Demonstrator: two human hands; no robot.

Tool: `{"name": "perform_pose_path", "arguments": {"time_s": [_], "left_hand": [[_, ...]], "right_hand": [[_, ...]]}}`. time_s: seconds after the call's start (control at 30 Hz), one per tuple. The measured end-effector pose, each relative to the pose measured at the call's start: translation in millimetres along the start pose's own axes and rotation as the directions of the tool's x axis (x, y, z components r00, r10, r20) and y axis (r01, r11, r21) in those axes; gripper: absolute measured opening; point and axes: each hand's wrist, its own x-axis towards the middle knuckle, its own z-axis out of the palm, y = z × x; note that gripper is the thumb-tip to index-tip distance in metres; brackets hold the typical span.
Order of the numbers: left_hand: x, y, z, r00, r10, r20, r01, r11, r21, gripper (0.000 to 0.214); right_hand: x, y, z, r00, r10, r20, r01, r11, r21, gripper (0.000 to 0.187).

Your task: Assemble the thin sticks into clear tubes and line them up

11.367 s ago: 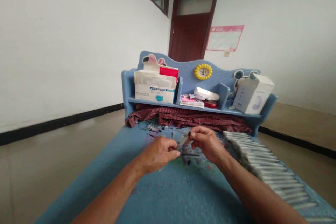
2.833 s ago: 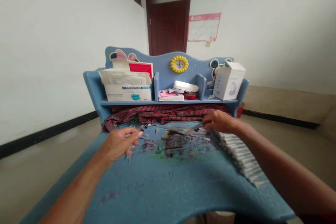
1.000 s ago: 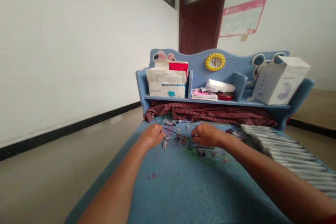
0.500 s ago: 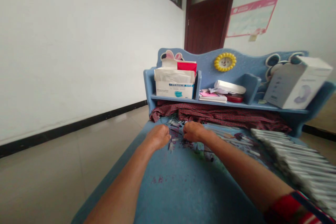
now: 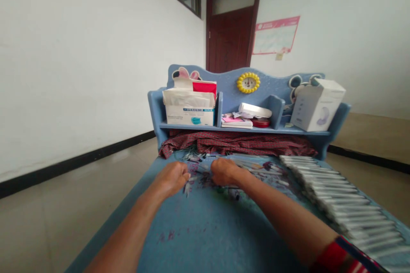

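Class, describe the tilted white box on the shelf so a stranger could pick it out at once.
Start at the blue desk and look up to its back shelf. At the shelf's right end a white box leans tilted. Unlike the mask box at the left end, it bears a pale purple picture.

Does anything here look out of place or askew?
The white box at the shelf's right end leans askew; a checked cloth lies crumpled under the shelf. Small parts lie scattered on the desk.
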Motion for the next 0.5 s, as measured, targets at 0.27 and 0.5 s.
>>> {"name": "perform_pose_path", "arguments": {"time_s": [0.27, 0.5], "left_hand": [[-2, 9, -1.9, 0.999, 0.023, 0.046, -0.018, 0.994, -0.108, 0.018], [-1, 9, -0.9, 0.997, 0.042, 0.061, -0.038, 0.997, -0.068, 0.019]], "right_hand": [[-30, 58, -10, 0.987, 0.157, 0.018, -0.156, 0.986, -0.067, 0.029], [-52, 112, 0, 0.939, 0.342, 0.043, -0.334, 0.933, -0.136, 0.035]]}}
